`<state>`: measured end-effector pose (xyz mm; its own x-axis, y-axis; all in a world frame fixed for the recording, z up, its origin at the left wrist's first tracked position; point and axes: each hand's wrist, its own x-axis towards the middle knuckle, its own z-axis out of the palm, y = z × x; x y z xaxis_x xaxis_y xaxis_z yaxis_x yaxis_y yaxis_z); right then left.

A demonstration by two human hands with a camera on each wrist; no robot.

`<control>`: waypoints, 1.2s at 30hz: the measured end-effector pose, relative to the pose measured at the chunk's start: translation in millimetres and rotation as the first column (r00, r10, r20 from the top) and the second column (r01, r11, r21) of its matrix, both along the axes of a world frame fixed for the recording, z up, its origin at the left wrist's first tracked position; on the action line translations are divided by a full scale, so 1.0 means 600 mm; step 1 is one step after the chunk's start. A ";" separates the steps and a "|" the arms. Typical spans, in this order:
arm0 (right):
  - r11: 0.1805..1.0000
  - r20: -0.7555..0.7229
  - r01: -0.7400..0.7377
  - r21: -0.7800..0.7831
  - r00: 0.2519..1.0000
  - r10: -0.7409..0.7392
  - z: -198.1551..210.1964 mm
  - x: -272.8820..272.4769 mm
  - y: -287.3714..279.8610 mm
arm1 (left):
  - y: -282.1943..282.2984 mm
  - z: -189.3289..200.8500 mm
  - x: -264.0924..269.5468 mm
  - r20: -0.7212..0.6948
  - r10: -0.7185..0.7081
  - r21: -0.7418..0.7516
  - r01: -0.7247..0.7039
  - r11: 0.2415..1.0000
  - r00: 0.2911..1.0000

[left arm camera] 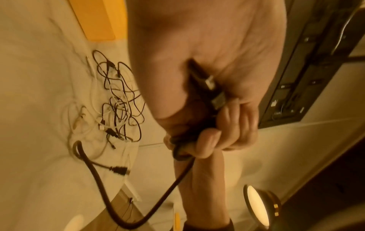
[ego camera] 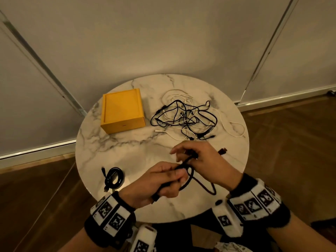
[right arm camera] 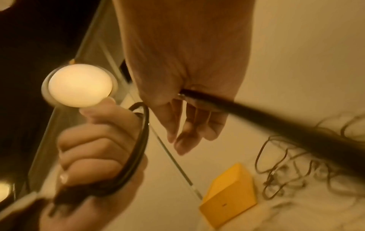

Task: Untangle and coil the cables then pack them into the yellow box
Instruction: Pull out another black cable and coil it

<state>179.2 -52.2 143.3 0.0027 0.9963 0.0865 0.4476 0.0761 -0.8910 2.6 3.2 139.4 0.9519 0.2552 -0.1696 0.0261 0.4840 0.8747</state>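
Observation:
Both hands work a thick black cable (ego camera: 203,184) above the table's near side. My left hand (ego camera: 163,180) grips a folded bunch of it, a plug (left arm camera: 210,81) poking out at the palm. My right hand (ego camera: 198,159) holds the cable between thumb and palm, its fingers fairly straight (right arm camera: 183,136). The cable's free plug (ego camera: 222,151) lies to the right of the right hand. A tangle of black and white cables (ego camera: 187,117) lies at the back right. The yellow box (ego camera: 122,110), closed, stands at the back left. A coiled black cable (ego camera: 113,178) lies at the front left.
The round marble table (ego camera: 127,148) stands against a pale wall, with wooden floor around it. A glowing round lamp (right arm camera: 79,85) shows in the right wrist view. Bare marble lies between the box and my hands.

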 end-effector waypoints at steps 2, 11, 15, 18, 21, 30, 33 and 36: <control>0.997 -0.243 -0.067 -0.028 0.968 0.059 0.006 -0.014 0.014 | 0.016 -0.003 -0.013 0.082 0.099 -0.122 -0.089 0.989 0.992; 0.976 -0.437 0.101 -0.194 0.881 -0.178 0.010 -0.038 0.039 | 0.057 -0.031 0.009 -0.017 0.395 -0.095 -0.395 0.914 0.919; 0.957 -0.342 0.187 -0.222 0.904 -0.256 -0.021 -0.034 0.073 | 0.076 -0.046 0.018 -0.106 0.467 0.052 -0.464 0.884 0.878; 0.953 -0.294 0.215 -0.216 0.916 -0.273 -0.040 -0.032 0.098 | 0.087 -0.054 0.024 -0.129 0.556 -0.201 -0.571 0.796 0.821; 0.936 -0.353 0.265 -0.232 0.873 -0.335 -0.054 -0.034 0.098 | 0.104 -0.054 0.021 -0.132 0.669 -0.452 -0.645 0.616 0.731; 0.968 -0.031 0.139 -0.209 0.988 -0.149 -0.078 -0.074 0.054 | 0.093 -0.043 0.008 -0.026 0.627 -0.572 -0.526 0.629 0.778; 0.970 0.290 -0.011 -0.242 0.953 0.084 -0.081 -0.091 0.040 | 0.088 -0.042 0.010 -0.037 0.631 -0.509 -0.559 0.655 0.775; 0.953 0.487 -0.018 -0.302 0.857 0.171 -0.062 -0.096 0.036 | 0.082 -0.048 0.014 -0.045 0.654 -0.403 -0.613 0.680 0.755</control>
